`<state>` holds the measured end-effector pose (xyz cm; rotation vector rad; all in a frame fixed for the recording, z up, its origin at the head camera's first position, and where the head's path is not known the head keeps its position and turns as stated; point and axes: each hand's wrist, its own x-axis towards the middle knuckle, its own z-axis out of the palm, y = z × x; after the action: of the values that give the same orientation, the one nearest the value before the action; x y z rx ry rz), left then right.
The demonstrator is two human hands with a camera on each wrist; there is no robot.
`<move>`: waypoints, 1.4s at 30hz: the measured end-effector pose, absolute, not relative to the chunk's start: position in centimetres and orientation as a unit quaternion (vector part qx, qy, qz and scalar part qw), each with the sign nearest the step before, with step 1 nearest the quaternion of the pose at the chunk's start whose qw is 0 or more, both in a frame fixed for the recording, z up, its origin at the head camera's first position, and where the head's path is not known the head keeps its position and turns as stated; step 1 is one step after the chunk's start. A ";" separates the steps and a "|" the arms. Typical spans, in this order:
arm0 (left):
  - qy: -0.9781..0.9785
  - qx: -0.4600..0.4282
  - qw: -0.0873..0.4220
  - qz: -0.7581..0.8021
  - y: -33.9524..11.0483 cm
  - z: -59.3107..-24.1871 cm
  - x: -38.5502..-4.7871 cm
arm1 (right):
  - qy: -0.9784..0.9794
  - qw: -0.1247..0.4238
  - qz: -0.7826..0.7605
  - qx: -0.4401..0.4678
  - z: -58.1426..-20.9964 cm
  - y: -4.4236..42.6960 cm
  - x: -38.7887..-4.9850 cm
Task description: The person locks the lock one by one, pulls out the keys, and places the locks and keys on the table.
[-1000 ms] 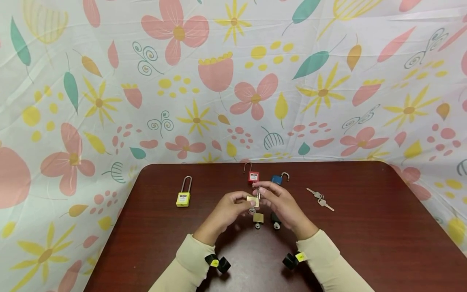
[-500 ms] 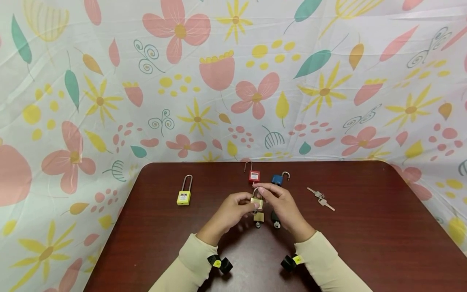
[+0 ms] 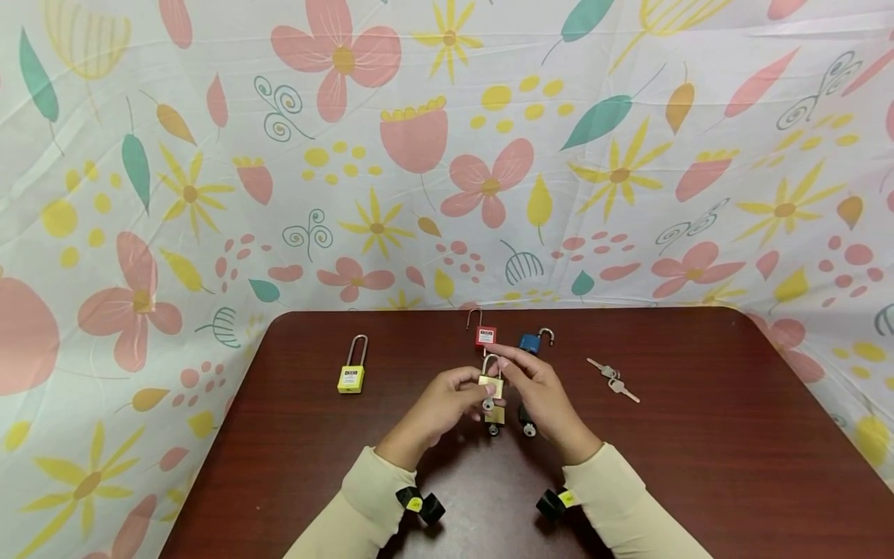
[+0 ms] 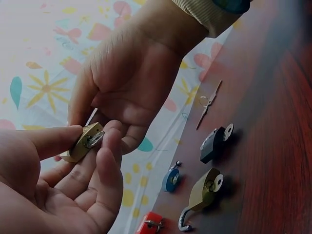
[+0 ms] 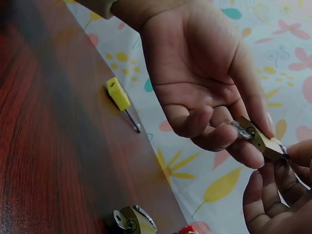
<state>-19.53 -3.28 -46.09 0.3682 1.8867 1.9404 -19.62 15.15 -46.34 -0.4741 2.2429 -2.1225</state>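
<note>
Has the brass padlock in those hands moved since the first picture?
Yes, slightly: against the red padlock, the held brass padlock has shifted right in the head view, and it has also turned.

The place was a tabletop filming station, room type indeterminate: a glossy, reddish-brown, wood-grain table [image 3: 698, 466] stood before a creased, flower-printed white cloth [image 3: 447, 175]; small black cameras [image 3: 431, 509] sat at beige cuffs [image 3: 373, 476].

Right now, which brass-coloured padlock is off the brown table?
The brass-coloured metal padlock that the left hand grips by its body; the other brass-coloured padlock lies on the table.
</note>
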 end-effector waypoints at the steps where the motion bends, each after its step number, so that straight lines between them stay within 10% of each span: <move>1: 0.674 0.132 0.205 0.697 -3.3 -46.0 -19.5 | 0.718 0.007 -0.679 -0.153 -46.3 15.1 -19.6; 42: 0.643 0.088 0.158 0.744 -3.1 -46.0 -19.5 | 0.770 -0.058 -0.615 -0.161 -47.1 14.1 -19.0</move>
<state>-19.54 -3.08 -46.03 0.2503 1.8390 2.1278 -19.02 14.07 -47.09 -0.5249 2.5117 -2.0055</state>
